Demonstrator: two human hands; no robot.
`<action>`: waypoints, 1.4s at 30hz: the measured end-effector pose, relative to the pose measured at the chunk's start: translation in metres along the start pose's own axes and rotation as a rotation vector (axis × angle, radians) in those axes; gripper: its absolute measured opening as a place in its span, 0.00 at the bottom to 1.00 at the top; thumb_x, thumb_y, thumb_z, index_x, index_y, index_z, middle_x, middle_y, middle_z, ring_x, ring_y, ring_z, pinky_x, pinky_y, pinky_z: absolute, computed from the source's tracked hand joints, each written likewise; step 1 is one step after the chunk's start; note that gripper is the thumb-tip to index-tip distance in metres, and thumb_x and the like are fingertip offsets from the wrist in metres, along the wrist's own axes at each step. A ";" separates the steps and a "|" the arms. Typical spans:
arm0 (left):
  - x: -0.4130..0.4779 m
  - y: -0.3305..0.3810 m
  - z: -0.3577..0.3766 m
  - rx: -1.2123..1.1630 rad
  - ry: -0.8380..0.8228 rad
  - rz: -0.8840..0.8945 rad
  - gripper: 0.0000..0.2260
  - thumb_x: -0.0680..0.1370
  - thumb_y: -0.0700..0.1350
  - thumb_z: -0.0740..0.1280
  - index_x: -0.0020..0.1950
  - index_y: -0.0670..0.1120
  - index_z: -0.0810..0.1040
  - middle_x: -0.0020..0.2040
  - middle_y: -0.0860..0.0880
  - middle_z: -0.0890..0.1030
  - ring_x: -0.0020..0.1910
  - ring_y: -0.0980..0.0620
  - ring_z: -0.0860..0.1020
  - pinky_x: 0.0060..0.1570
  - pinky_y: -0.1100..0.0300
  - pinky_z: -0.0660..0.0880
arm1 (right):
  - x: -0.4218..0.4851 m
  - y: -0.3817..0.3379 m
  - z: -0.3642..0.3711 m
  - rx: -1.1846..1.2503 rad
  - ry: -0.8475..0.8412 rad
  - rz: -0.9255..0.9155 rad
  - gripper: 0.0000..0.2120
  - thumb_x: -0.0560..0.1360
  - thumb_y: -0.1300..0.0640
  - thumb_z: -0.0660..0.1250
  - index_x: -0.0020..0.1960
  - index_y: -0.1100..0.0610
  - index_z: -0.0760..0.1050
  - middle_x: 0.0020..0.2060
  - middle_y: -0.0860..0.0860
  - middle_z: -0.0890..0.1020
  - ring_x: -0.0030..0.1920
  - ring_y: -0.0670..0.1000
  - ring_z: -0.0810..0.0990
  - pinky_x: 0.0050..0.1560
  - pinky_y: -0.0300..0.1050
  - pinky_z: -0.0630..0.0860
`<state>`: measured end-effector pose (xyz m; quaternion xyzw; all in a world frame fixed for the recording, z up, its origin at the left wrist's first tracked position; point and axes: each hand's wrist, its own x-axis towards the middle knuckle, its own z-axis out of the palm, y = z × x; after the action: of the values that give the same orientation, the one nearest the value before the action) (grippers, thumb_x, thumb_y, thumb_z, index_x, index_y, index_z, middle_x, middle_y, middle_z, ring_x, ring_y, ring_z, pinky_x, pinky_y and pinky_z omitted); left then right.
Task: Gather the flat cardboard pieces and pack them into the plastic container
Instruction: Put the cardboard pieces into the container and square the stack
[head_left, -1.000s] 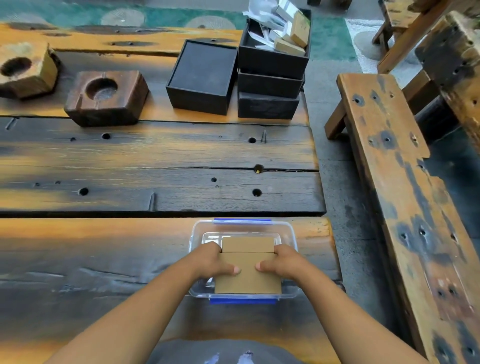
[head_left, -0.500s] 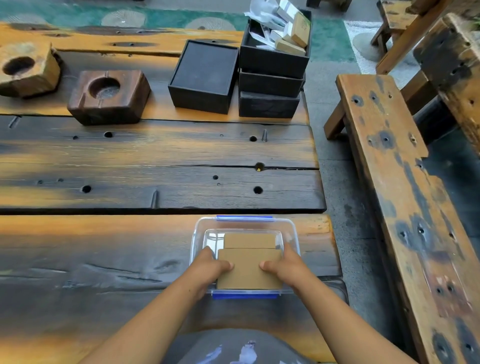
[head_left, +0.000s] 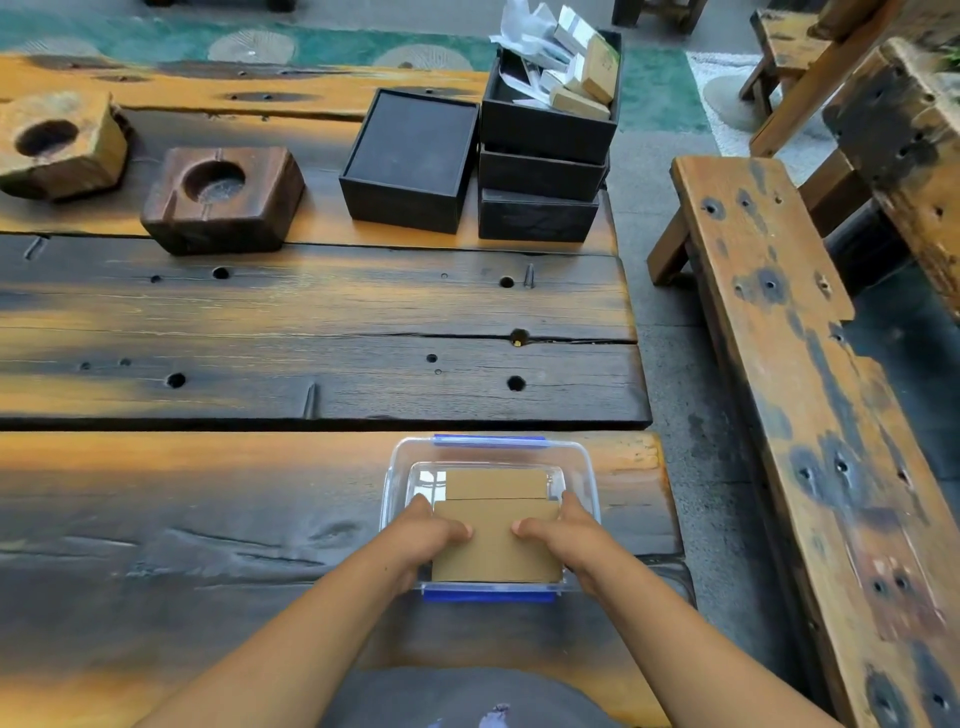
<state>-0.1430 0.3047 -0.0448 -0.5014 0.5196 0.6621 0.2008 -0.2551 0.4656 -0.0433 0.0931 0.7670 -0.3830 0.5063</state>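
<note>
Both hands hold one flat brown cardboard piece (head_left: 496, 540) by its two short sides, the left hand (head_left: 434, 535) and right hand (head_left: 563, 535) thumbs on top. It sits partly inside the clear plastic container with blue clips (head_left: 587, 478). It looks light, thin and bendy, so the edges seem the best place to hold.

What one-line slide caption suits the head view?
Both hands, left hand and right hand, press flat cardboard pieces into the plastic container.
</note>
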 end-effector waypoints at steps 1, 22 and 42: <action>-0.001 0.006 -0.003 0.085 -0.004 0.020 0.14 0.73 0.41 0.73 0.51 0.52 0.71 0.52 0.48 0.82 0.46 0.51 0.81 0.42 0.58 0.80 | 0.001 -0.003 -0.002 -0.048 0.011 -0.017 0.39 0.69 0.54 0.76 0.72 0.54 0.58 0.59 0.53 0.78 0.53 0.54 0.80 0.50 0.48 0.80; -0.002 0.025 -0.009 0.876 0.047 0.245 0.23 0.72 0.57 0.73 0.59 0.44 0.79 0.56 0.47 0.83 0.54 0.49 0.80 0.52 0.59 0.76 | 0.006 -0.007 -0.007 -0.674 0.044 -0.224 0.31 0.69 0.43 0.72 0.65 0.60 0.73 0.68 0.55 0.69 0.66 0.53 0.72 0.64 0.49 0.73; 0.012 0.041 -0.004 1.033 -0.042 -0.016 0.34 0.67 0.59 0.77 0.67 0.43 0.74 0.63 0.45 0.80 0.60 0.46 0.79 0.63 0.53 0.75 | 0.015 -0.024 -0.009 -0.676 -0.085 -0.001 0.33 0.64 0.44 0.77 0.65 0.55 0.73 0.59 0.53 0.80 0.56 0.54 0.80 0.61 0.49 0.77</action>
<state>-0.1786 0.2827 -0.0350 -0.3276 0.7707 0.3273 0.4377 -0.2810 0.4516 -0.0422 -0.0964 0.8287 -0.1110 0.5400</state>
